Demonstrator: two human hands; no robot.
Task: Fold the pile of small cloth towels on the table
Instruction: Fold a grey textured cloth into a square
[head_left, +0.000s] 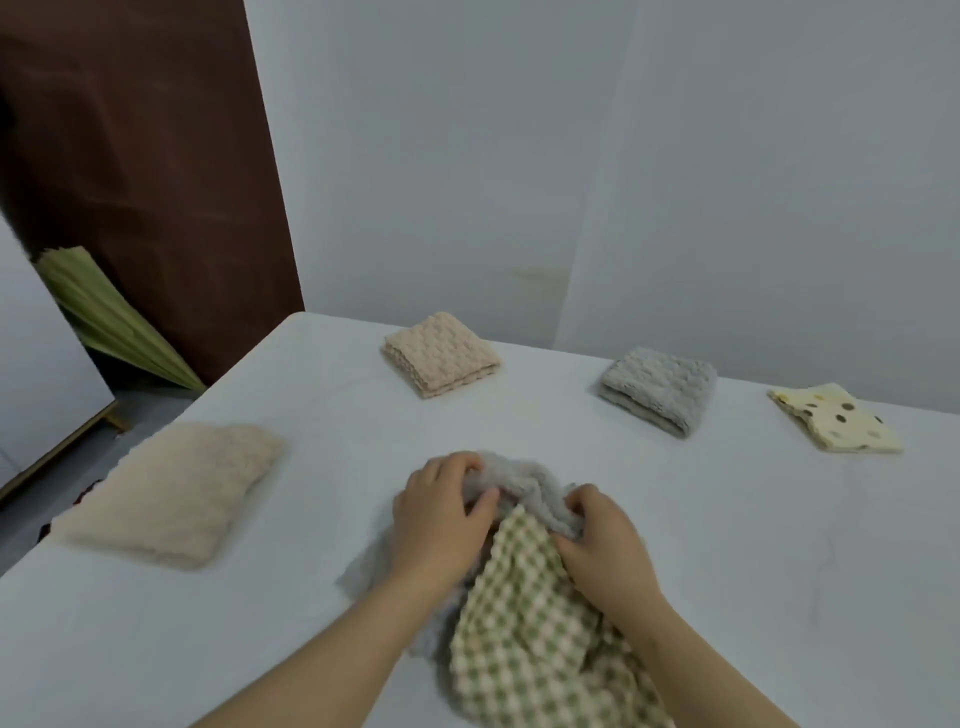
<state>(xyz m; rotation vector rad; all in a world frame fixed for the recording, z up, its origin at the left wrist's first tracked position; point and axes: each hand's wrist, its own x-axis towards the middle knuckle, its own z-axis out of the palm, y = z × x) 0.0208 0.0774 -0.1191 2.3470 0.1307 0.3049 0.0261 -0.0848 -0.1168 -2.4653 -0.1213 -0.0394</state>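
Observation:
A crumpled grey fluffy towel (524, 480) lies at the near middle of the white table (753, 545). My left hand (441, 514) grips its upper left edge, thumb and fingers curled round the fabric. My right hand (602, 545) pinches its right edge. A green-and-cream checked towel (535, 634) lies rumpled over the grey one, between my wrists. Folded towels sit farther back: a beige one (441, 353), a grey one (660, 389) and a cream spotted one (836, 418). A larger cream fluffy towel (176, 488) lies flat at the left.
A white wall stands right behind the table's far edge. Left of the table hangs a dark brown curtain (135, 171), with a green pleated object (109, 317) and a white board (41, 374) below it. The table's left edge drops to the floor.

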